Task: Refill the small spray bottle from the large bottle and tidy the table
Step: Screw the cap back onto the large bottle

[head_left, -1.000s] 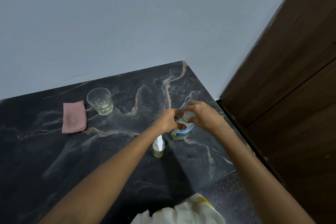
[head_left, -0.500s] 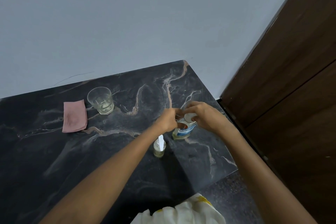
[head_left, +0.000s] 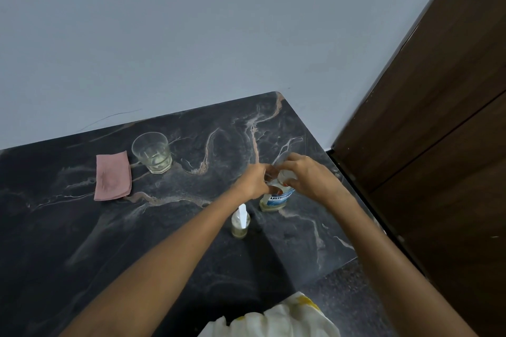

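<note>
Gripping the large bottle [head_left: 276, 198] at its top, both hands, left hand [head_left: 253, 182] and right hand [head_left: 308, 176], clasp it upright.

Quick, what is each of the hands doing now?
Left hand: closed at the top of the large bottle.
Right hand: closed on the bottle's white cap.

Both hands on top of the large clear bottle with blue label [head_left: 276, 198], upright on the dark marble-pattern table [head_left: 82, 227]: left hand [head_left: 253, 182] pinches at the neck, right hand [head_left: 306, 176] wraps its white cap [head_left: 284, 174]. Small clear spray bottle with white nozzle [head_left: 240, 223] stands just beside, nearer the camera. Clear drinking glass [head_left: 152, 152] and folded pink cloth [head_left: 112, 175] sit well apart to the left.
</note>
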